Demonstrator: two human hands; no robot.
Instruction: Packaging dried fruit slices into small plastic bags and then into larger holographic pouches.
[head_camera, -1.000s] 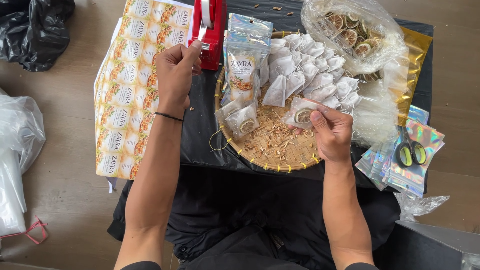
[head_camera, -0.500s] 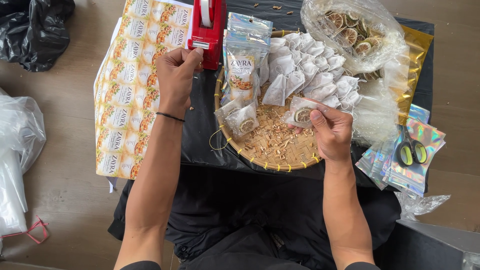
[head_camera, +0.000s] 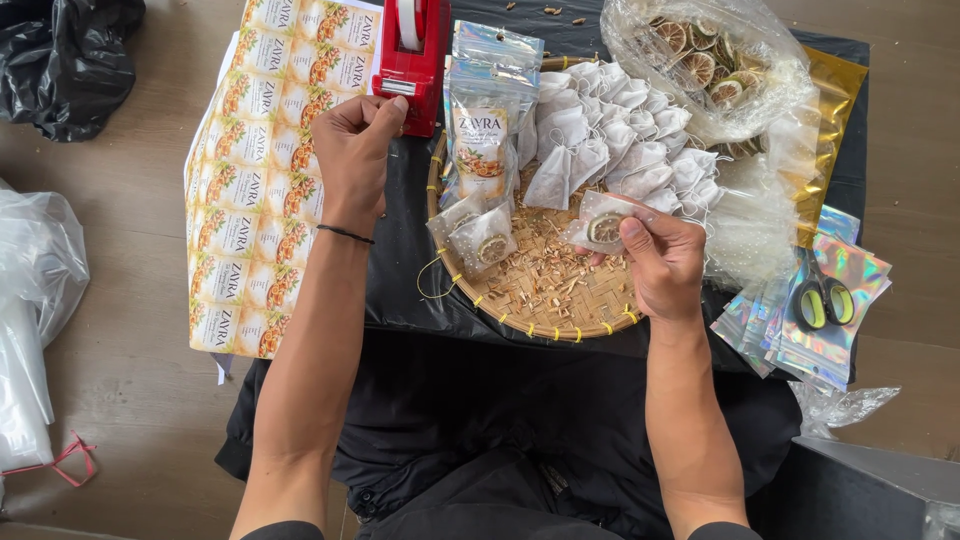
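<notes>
The person's left hand (head_camera: 358, 148) is stretched well forward, its back turned up, the fingers curled into a loose fist with thumb and forefinger pinched together at the far end; a thin dark band circles the wrist and the bare forearm runs straight back toward the body. The right hand (head_camera: 660, 262) sits nearer and further to the right, its back up, thumb pressed against the bent fingers in a closed grip, its forearm angling back to the elbow.

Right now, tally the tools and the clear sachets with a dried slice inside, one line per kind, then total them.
Red tape dispenser: 1
Scissors: 1
Clear sachets with a dried slice: 3, one in the right hand, two on the woven tray
Total: 5
</notes>
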